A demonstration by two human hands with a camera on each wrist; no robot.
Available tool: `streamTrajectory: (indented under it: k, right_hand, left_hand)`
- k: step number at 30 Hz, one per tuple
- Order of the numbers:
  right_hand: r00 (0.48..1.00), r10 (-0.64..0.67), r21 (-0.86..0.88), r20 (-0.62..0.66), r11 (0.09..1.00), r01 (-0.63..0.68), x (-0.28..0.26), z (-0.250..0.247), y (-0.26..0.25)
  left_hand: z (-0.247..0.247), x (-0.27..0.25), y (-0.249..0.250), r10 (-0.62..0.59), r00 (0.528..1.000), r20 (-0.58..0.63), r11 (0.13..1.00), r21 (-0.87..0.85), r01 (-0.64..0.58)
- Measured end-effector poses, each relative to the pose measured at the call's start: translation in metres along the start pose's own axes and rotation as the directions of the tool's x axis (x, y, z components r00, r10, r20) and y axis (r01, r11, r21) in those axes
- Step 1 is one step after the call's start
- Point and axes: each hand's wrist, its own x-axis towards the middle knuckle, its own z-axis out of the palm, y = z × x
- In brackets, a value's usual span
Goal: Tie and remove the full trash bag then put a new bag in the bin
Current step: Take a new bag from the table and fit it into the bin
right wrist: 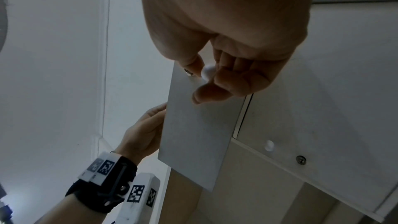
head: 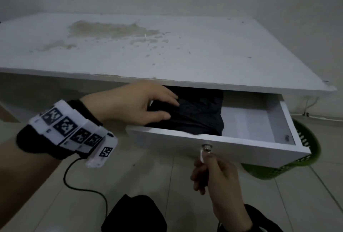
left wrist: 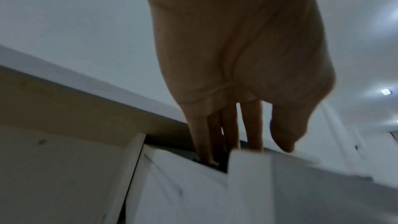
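Observation:
A white drawer [head: 241, 150] stands pulled out from under the white table [head: 185, 55]. Folded black trash bags [head: 200, 113] fill its left half. My left hand [head: 170, 108] reaches into the drawer, with straight fingers lying on the black bags and the thumb beside them. The left wrist view shows those fingers [left wrist: 228, 125] going down behind the drawer front [left wrist: 247, 185]. My right hand [head: 204, 157] pinches the small white knob [right wrist: 207, 72] on the drawer front [right wrist: 200, 134]. A green perforated bin [head: 308, 153] sits on the floor under the drawer's right end.
The tabletop is stained and peeling, and its back edge meets a white wall. The right half of the drawer shows its bare bottom [head: 246, 120]. A dark shape [head: 135, 215] lies low at the frame's bottom, and a black cable [head: 74, 185] hangs from my left wrist.

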Motion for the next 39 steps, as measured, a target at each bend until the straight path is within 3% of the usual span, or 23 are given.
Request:
streamTrajectory:
  k: [3, 6, 8, 11, 14, 18, 23, 26, 29, 31, 33, 35, 39]
  right_hand:
    - [1.000, -0.006, -0.015, 0.010, 1.000, 0.006, 0.000, 0.000, 0.003]
    - [1.000, -0.004, -0.031, 0.026, 1.000, 0.004, 0.000, 0.000, 0.005]
    - [0.999, -0.014, -0.041, 0.033, 0.999, 0.016, 0.001, 0.000, 0.006]
    - [0.999, -0.019, -0.038, 0.040, 0.999, 0.021, 0.001, 0.000, 0.007]
    - [0.999, -0.005, -0.037, 0.040, 0.999, 0.006, 0.002, 0.000, 0.011]
    - [0.999, -0.001, -0.027, 0.038, 1.000, 0.002, 0.002, -0.002, 0.015]
    - [0.998, -0.021, -0.050, 0.063, 0.998, 0.024, 0.000, -0.004, 0.009]
    - [0.997, -0.035, -0.063, 0.070, 0.997, 0.040, 0.001, -0.005, 0.007]
    - [0.997, -0.031, -0.052, 0.072, 0.998, 0.035, 0.003, -0.003, 0.006]
    - [0.997, -0.025, -0.048, 0.071, 0.998, 0.028, 0.003, -0.001, 0.006]
    - [0.997, -0.021, -0.056, 0.068, 0.998, 0.025, 0.004, 0.001, 0.004]
    - [0.997, -0.030, -0.058, 0.071, 0.998, 0.034, 0.005, 0.003, 0.001]
    - [0.996, -0.071, -0.035, 0.059, 0.997, 0.073, 0.014, 0.009, -0.010]
  left_hand:
    - [0.004, 0.009, -0.005, -0.077, 0.963, 0.257, 0.996, 0.064, 0.062]
    - [0.007, 0.025, -0.009, -0.036, 0.926, 0.375, 0.999, 0.048, 0.019]
    - [0.014, 0.038, -0.008, -0.055, 0.899, 0.434, 0.983, 0.179, -0.026]
    - [0.024, 0.056, -0.003, -0.124, 0.896, 0.427, 0.905, 0.419, -0.075]
    - [0.025, 0.064, 0.011, -0.160, 0.896, 0.415, 0.841, 0.532, -0.097]
    - [0.026, 0.065, 0.027, -0.090, 0.926, 0.366, 0.878, 0.468, -0.100]
    - [0.000, 0.050, 0.043, -0.136, 0.907, 0.400, 0.945, 0.326, -0.002]
    - [-0.045, 0.038, 0.066, -0.131, 0.934, 0.331, 0.970, 0.236, 0.052]
    - [-0.094, 0.025, 0.088, -0.131, 0.989, 0.075, 0.973, 0.202, 0.113]
    - [-0.112, 0.023, 0.086, -0.134, 0.982, -0.137, 0.972, 0.176, 0.157]
    - [-0.110, 0.032, 0.070, -0.148, 0.941, -0.304, 0.949, 0.223, 0.221]
    - [-0.092, 0.046, 0.047, -0.204, 0.919, -0.338, 0.903, 0.297, 0.310]
    - [-0.052, 0.055, 0.002, -0.399, 0.894, -0.205, 0.854, 0.271, 0.444]
